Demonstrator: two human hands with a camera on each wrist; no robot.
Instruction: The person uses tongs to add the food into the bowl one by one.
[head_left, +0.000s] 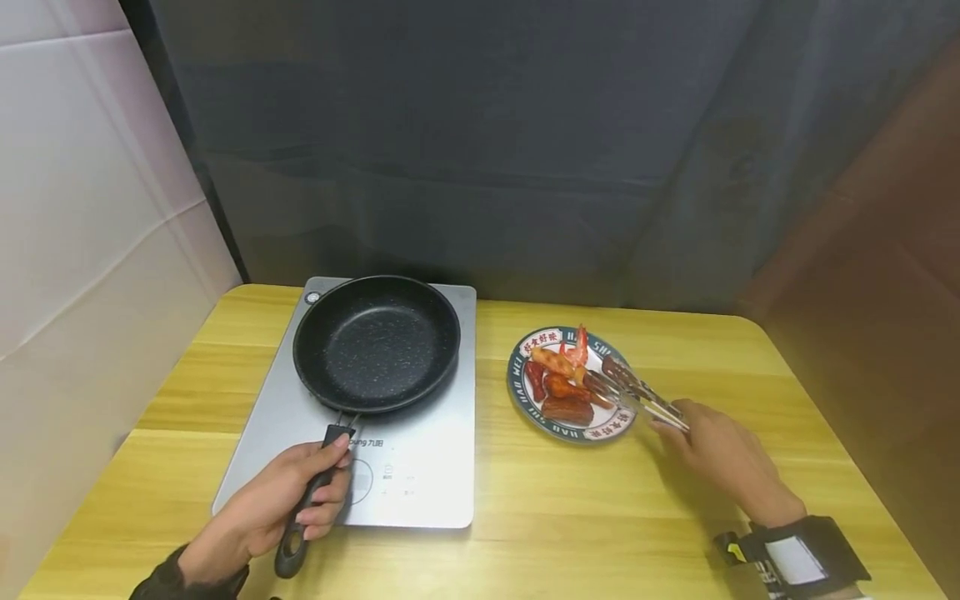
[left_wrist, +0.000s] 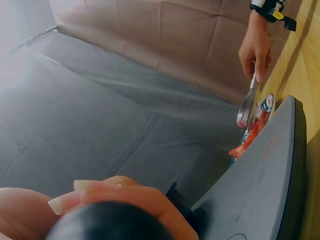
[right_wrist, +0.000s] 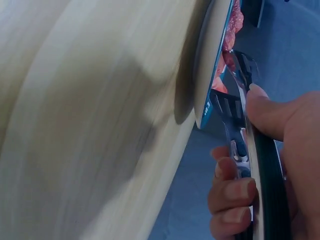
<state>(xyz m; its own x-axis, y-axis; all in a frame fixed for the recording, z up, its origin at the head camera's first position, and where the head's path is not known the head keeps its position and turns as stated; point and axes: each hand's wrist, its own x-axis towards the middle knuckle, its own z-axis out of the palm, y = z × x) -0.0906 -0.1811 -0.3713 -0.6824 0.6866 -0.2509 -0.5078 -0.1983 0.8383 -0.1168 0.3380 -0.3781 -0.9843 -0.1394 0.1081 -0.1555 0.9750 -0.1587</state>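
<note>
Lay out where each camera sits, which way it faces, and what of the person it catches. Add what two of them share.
Head: worn on the head, facing forward and down at the frying pan and plate; shows the left hand and right hand.
Left wrist: faces across the cooktop toward the tongs; left hand close up, right hand farther off.
Right wrist: faces along the tongs to the plate's edge; only the right hand shows.
Shared: head and left wrist both catch both hands.

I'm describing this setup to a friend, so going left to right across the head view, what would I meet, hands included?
Left hand, frying pan, plate of food, tongs, right hand, black wristband.
</note>
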